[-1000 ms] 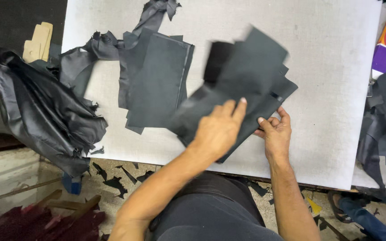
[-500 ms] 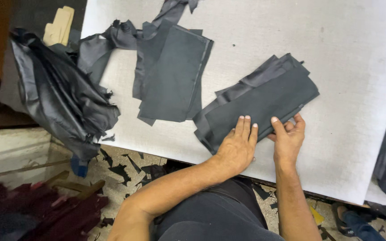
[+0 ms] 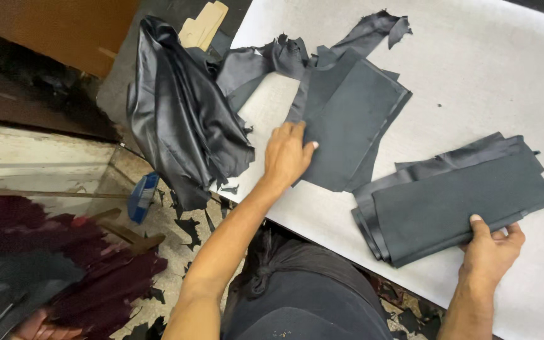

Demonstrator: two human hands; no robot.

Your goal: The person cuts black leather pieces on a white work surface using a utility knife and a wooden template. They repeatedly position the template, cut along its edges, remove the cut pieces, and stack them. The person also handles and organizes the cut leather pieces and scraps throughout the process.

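matt dark cloth pieces (image 3: 347, 126), glossy fabric heap (image 3: 181, 126)

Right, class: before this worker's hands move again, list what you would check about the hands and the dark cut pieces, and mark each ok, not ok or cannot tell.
1. Right hand grips the near edge of the folded stack: ok.
2. Folded stack lies fully on the white table: ok.
3. Left hand rests on the flat pieces: ok.
4. Flat pieces lie squared up: not ok, edges are staggered.
5. Crumpled dark pile sits wholly on the table: not ok, it hangs over the edge.
6. Number of layers in the folded stack: cannot tell.
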